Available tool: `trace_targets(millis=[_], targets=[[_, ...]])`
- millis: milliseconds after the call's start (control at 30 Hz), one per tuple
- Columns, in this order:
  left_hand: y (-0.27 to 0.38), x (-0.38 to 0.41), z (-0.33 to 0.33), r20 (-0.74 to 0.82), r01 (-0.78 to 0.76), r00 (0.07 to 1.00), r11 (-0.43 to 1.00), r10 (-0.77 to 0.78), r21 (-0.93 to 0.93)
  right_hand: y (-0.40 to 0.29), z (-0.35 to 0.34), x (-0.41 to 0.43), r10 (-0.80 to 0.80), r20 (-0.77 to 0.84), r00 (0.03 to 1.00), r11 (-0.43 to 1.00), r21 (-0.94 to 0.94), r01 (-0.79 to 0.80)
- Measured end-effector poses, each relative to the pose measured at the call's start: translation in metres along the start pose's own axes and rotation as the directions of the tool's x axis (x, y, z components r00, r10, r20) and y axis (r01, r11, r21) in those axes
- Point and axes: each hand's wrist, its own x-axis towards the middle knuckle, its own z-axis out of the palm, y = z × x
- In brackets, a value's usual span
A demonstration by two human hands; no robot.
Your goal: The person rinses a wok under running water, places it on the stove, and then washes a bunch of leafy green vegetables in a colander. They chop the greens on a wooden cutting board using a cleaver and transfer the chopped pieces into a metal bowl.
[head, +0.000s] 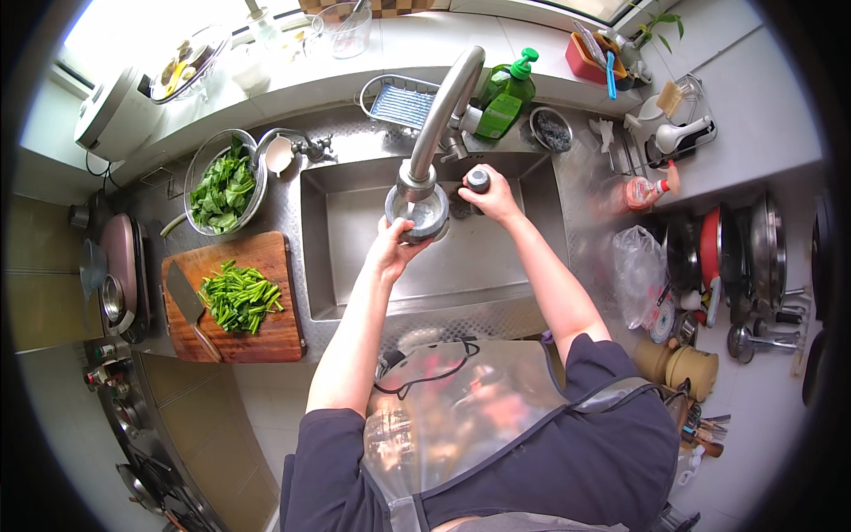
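My left hand (392, 251) holds a grey stone mortar (427, 229) by its rim and side, right under the spout of the metal faucet (435, 126); water seems to run into the bowl. To the right, my right hand (495, 198) grips a dark stone pestle (478, 180), its rounded end facing up. Both are over the stainless steel sink (425, 279). On the left, a wooden cutting board (262, 249) bears cut green stems (241, 297) and a cleaver (185, 294). Behind it, a glass bowl (258, 209) holds leafy greens (225, 186).
Behind the sink stand a wire sponge rack (401, 105), a green soap pump bottle (504, 100) and a steel bowl with a scouring pad (551, 130). At right are a spray bottle (642, 192), a plastic bag (638, 272) and upright pans (711, 256). A second small tap (316, 147) rises at back left.
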Motion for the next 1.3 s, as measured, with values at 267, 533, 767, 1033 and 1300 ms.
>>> trace_targets(millis=[267,533,767,1033,1300], targets=[[0.005,-0.004,-0.005,-0.057,-0.232,0.953,0.841,0.296,0.488,-0.028,-0.001,-0.039,0.091,-0.197,0.976,0.954,-0.264,-0.142],[0.036,-0.043,-0.017,0.214,-0.428,0.548,0.052,0.809,0.902,-0.057,0.054,-0.046,0.107,-0.136,0.985,0.993,0.065,-0.099],[0.063,-0.061,-0.044,0.524,-0.408,0.251,-0.402,0.814,0.82,-0.079,0.072,-0.036,0.043,-0.09,0.995,0.998,0.059,-0.038],[0.072,-0.071,-0.067,0.599,-0.284,0.15,-0.546,0.787,0.788,-0.065,0.048,0.014,0.106,0.18,0.978,0.956,-0.288,-0.051],[0.038,-0.103,-0.075,-0.086,-0.268,0.535,0.265,0.841,0.926,-0.023,0.04,0.074,0.105,0.367,0.924,0.961,-0.278,0.001]])
